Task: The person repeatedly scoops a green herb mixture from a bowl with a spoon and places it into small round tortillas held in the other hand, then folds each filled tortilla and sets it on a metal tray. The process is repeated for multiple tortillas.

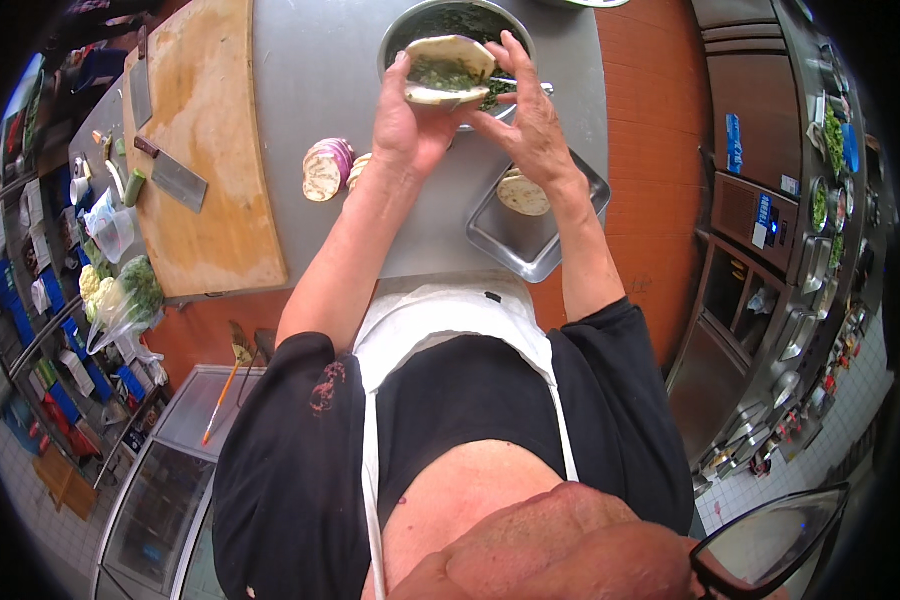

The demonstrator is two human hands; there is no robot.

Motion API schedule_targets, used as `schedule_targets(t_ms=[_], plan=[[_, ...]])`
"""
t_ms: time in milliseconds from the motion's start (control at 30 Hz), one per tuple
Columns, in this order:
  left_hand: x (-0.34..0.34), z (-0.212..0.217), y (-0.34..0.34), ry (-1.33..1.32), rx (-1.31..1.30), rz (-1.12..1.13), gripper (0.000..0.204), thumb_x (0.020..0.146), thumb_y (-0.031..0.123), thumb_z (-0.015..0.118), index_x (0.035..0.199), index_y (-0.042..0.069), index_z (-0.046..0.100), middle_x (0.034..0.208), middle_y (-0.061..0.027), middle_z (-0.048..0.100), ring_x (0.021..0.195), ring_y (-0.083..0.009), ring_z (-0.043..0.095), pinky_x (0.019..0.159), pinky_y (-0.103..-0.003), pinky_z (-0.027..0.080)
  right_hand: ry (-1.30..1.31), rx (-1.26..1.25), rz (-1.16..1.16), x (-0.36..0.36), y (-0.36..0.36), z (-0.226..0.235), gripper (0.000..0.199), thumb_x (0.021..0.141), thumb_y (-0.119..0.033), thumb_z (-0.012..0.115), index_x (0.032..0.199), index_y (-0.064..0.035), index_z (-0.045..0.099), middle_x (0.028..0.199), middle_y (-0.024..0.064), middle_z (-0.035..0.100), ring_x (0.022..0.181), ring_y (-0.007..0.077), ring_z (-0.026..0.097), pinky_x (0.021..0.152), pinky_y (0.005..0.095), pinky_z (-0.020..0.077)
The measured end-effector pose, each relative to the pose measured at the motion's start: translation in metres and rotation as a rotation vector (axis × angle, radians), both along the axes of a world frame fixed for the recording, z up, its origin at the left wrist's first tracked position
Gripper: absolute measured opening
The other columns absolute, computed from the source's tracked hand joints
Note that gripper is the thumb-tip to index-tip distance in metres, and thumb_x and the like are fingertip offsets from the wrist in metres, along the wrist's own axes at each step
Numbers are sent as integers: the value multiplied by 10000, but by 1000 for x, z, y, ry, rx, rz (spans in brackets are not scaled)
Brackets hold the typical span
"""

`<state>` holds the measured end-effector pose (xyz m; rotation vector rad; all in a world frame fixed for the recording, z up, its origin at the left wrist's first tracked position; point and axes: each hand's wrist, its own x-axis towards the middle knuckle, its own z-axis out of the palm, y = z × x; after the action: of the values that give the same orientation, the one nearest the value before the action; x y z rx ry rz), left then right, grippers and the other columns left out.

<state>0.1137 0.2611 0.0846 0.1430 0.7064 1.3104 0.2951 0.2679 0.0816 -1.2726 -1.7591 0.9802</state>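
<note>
Both hands hold a folded eggplant slice (448, 48), pale with a dark edge, gaping around chopped green filling (445, 74). My left hand (410, 130) cups it from the left and below, thumb at its rim. My right hand (538, 135) closes on its right side with fingers and thumb. Directly beneath is a round metal bowl (384, 52) of dark green filling; a thin light-coloured utensil (535, 86) shows at its right, partly hidden. Below my right wrist, a metal tray (492, 238) holds pale round slices (523, 195). Purple-skinned eggplant pieces (328, 170) lie left of my left forearm.
A wooden cutting board (205, 110) covers the table's left part, with a cleaver (178, 182) and another knife (141, 92) on it. Beyond its left edge are bagged broccoli (140, 287) and cauliflower (96, 290). Steel cabinets (755, 120) stand right, across a reddish floor (655, 130).
</note>
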Motion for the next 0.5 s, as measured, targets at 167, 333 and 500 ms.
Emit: schedule_targets(t_ms=[167, 333, 500], plan=[[-1, -3, -3, 271, 170, -201, 698, 1087, 506, 668, 1584, 47, 495, 1524, -134, 602, 1448, -268, 586, 1271, -500, 462, 171, -90, 53, 15, 25, -12, 709, 982, -136, 869, 1603, -96, 529, 1432, 70, 705, 1244, 193, 700, 1061, 365, 612], [-30, -10, 7, 677, 421, -452, 701, 987, 180, 883, 1578, 87, 519, 1431, -26, 666, 1381, -162, 617, 1182, -398, 538, 290, -187, 120, 30, 27, 0, 526, 977, -134, 860, 1455, -82, 646, 1281, 81, 782, 1156, 181, 735, 996, 355, 605], [-31, -9, 15, 684, 369, -384, 680, 994, 8, 828, 1583, 80, 498, 1455, -82, 670, 1264, -170, 699, 1087, -349, 623, 333, -263, 193, 25, 27, 10, 543, 1029, -75, 818, 1514, -53, 574, 1326, 41, 719, 1220, 129, 692, 1066, 300, 597]])
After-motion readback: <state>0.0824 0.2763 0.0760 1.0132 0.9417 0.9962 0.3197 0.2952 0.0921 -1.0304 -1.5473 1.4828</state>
